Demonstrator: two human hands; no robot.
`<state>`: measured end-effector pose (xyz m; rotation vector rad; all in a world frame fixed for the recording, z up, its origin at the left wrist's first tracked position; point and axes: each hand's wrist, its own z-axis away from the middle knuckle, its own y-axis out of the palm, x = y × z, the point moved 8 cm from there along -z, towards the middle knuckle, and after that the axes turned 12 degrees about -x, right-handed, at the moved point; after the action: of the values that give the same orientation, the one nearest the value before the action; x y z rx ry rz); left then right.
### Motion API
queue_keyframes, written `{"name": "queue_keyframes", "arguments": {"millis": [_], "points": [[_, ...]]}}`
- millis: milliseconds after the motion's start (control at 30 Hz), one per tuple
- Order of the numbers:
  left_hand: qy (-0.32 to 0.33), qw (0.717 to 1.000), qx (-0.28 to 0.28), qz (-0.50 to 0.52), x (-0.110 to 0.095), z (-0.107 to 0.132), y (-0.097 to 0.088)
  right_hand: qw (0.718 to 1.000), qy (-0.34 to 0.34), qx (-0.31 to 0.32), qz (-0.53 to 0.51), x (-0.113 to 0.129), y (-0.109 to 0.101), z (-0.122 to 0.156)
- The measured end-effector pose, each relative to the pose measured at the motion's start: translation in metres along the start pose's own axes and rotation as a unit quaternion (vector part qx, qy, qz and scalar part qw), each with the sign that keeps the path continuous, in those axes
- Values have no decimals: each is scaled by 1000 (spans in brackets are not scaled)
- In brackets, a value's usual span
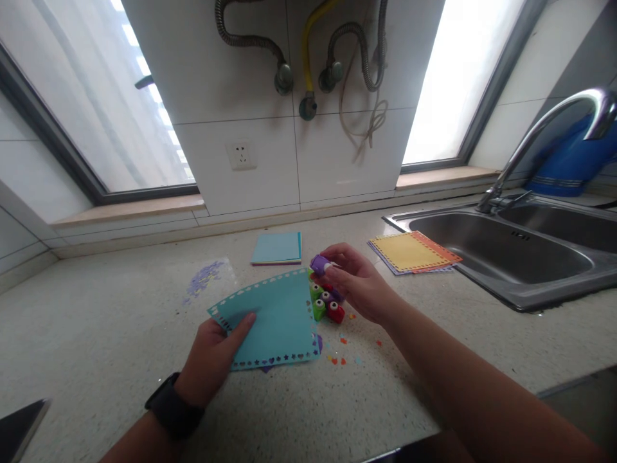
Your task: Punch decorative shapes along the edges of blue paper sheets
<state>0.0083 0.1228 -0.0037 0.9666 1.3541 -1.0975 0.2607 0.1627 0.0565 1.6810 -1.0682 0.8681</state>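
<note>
Apparently border-punching: between the desk's point(106, 334) front and back edges, left hand point(216, 350) pinches turquoise paper point(279, 315), right hand point(359, 280) closes around purple craft punch point(318, 263); alignment needed next.

The left hand point(212, 352) pinches with thumb uppermost, while the right hand point(360, 284), farther forward, pinches with bent fingers.

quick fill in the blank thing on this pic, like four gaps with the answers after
The blue-green sheet is held by the ____ hand, the one with the dark watch on its wrist.
The small punch in the right hand is mostly ____ in colour.
In the picture, the yellow sheet lies to the ____ of the small punch.
On the wall, the middle hose between two grey hoses is ____.

Missing words: left; purple; right; yellow
</note>
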Motion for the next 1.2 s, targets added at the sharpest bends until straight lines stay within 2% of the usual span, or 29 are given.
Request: {"name": "queue_keyframes", "arguments": {"millis": [133,367,667,867,1200], "points": [[46,998,-24,-32,-6,-1,-3,999,-28,-5,14,5,-2,1],[119,987,-38,-99,-12,-1,-8,999,-7,27,34,4,6,6],[133,983,-37,-124,-11,-3,-9,998,-2,44,41,2,7,7],[114,986,-31,-118,-8,-2,-7,998,-6,46,51,1,8,7],[164,970,-36,-176,-15,0,-8,991,-14,29,126,2,4,5]]}}
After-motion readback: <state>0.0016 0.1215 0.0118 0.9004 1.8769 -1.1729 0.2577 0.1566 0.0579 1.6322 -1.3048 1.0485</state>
